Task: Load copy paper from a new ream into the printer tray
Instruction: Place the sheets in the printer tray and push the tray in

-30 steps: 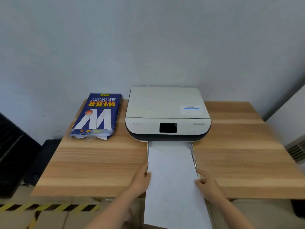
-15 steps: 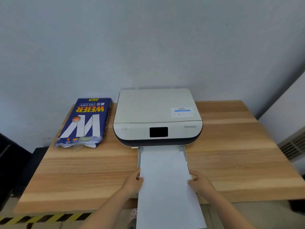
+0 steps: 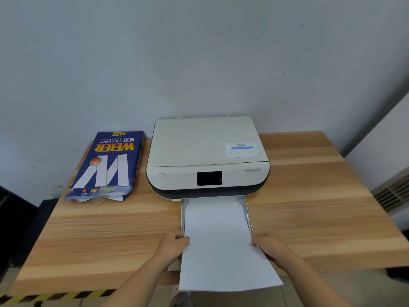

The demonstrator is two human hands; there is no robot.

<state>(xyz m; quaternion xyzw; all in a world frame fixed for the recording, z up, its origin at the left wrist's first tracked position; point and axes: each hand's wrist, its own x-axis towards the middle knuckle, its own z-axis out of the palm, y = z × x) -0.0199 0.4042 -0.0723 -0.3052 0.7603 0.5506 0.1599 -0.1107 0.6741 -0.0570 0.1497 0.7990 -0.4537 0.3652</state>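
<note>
A white stack of copy paper (image 3: 221,247) lies with its far end in the pulled-out printer tray (image 3: 247,213), its near end overhanging the table's front edge. My left hand (image 3: 174,247) grips the stack's left edge and my right hand (image 3: 269,243) grips its right edge. The cream and dark printer (image 3: 205,156) sits at the back centre of the table. The blue opened ream wrapper (image 3: 108,167) lies to the printer's left, its torn end facing me.
The wooden table (image 3: 321,218) stands against a grey wall. A white heater with a grille (image 3: 394,193) is at the right. Dark equipment (image 3: 15,220) stands at the left, and yellow-black floor tape (image 3: 55,296) runs below the table's front.
The paper stack has slid farther into the tray, with both hands moving forward along with it. The camera view has shifted slightly.
</note>
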